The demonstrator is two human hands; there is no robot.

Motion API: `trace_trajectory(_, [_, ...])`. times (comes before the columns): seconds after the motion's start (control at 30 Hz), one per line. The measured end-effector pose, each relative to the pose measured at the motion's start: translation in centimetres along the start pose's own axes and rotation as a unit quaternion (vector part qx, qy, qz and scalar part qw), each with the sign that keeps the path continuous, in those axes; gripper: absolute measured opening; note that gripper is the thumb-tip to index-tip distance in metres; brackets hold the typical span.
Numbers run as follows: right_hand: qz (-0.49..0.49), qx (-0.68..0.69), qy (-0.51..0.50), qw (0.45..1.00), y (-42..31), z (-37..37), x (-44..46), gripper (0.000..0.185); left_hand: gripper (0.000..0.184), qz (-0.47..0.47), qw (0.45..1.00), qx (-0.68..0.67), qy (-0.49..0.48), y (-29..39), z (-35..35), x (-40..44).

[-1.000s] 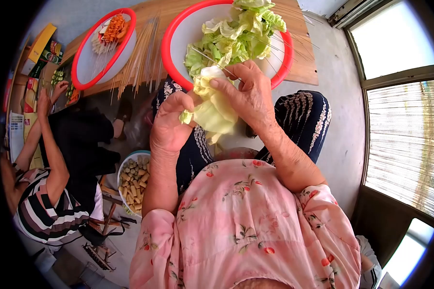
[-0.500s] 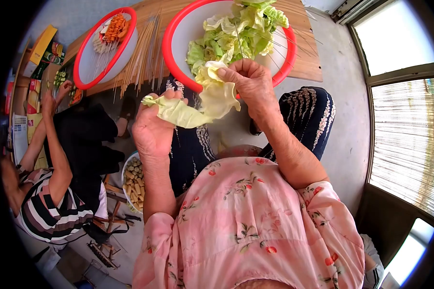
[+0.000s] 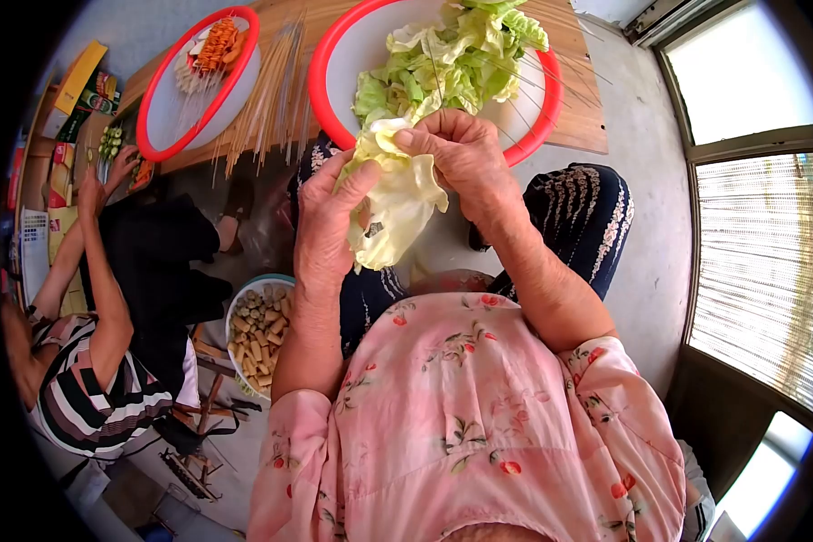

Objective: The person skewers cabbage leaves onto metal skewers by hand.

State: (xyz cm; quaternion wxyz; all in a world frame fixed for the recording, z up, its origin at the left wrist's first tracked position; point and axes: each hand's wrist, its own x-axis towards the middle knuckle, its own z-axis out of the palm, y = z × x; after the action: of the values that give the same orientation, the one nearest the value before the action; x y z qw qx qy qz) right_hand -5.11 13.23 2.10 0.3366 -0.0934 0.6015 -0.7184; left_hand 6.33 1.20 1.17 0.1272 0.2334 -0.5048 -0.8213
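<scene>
A pale yellow-green cabbage leaf (image 3: 397, 212) hangs spread out between my two hands. My left hand (image 3: 330, 212) grips its left edge between thumb and fingers. My right hand (image 3: 465, 163) is closed in a pinch at the leaf's upper part. From that pinch a thin skewer (image 3: 436, 68) sticks up; its lower end is hidden by the leaf and fingers. Just beyond my hands, more cabbage leaves (image 3: 452, 68) lie heaped in a white basin with a red rim (image 3: 320, 68), with several skewers poking out to the right.
Bare skewers (image 3: 262, 90) lie on the wooden table (image 3: 576, 126). Left of them stands another red-rimmed basin (image 3: 151, 144) with orange skewered food (image 3: 217, 54). A tub of cut pieces (image 3: 257, 343) sits on the floor. At left, a co-worker in a striped top (image 3: 95, 388) handles green skewered food (image 3: 110, 143).
My left hand has moved right and turned, bringing the leaf's loose end in toward my right hand. The leaf now hangs downward instead of stretching out left.
</scene>
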Motion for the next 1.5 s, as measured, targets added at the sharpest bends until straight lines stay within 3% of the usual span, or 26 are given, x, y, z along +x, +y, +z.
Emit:
trace_trajectory(0.2, [-0.047,0.023,0.015,0.999,0.4,-0.5,-0.7,0.027,0.031,-0.014,0.997,-0.077,0.012,-0.8,0.8,0.4])
trace_trajectory(0.3, [-0.078,-0.071,0.043,0.994,0.7,-1.1,-1.6,0.037,0.03,-0.002,0.994,-0.105,0.031,-1.0,0.8,0.6])
trace_trajectory(0.47, [-0.195,-0.239,0.038,0.95,2.4,-0.8,-2.5,0.019,0.028,0.006,0.991,-0.127,0.043,-1.9,0.1,1.0])
trace_trajectory(0.57, [-0.301,-0.293,0.015,0.908,2.6,-0.6,-2.9,0.016,0.028,0.012,0.99,-0.132,0.051,-2.5,-0.3,1.4])
trace_trajectory(0.7, [-0.412,-0.498,0.017,0.763,2.3,0.4,-4.1,0.024,0.03,0.006,0.989,-0.133,0.064,-2.6,-0.6,1.5])
trace_trajectory(0.97, [-0.363,-0.555,-0.038,0.747,1.9,1.2,-4.6,0.022,0.035,0.023,0.99,-0.115,0.074,-2.6,-0.4,1.2])
trace_trajectory(1.0, [-0.337,-0.559,-0.068,0.755,1.6,1.2,-4.7,0.018,0.035,0.024,0.989,-0.113,0.087,-2.9,-0.6,1.3])
trace_trajectory(1.1, [-0.327,-0.413,-0.069,0.847,1.5,0.2,-3.9,0.017,0.038,0.029,0.984,-0.147,0.096,-2.5,-0.5,1.2])
trace_trajectory(1.17, [-0.304,-0.407,-0.022,0.861,0.8,-1.2,-2.5,0.015,0.039,0.034,0.981,-0.163,0.103,-2.3,-0.5,1.2])
trace_trajectory(1.33, [-0.252,-0.606,0.042,0.753,0.2,-4.7,2.0,0.019,0.041,0.039,0.975,-0.184,0.116,-2.1,-1.8,0.9])
trace_trajectory(1.47, [-0.221,-0.745,-0.055,0.627,0.8,-4.3,4.1,0.013,0.041,0.042,0.973,-0.2,0.109,-2.0,-2.5,0.7])
trace_trajectory(1.5, [-0.194,-0.758,-0.068,0.62,1.0,-4.1,4.6,0.014,0.041,0.043,0.973,-0.201,0.106,-2.1,-2.7,0.8])
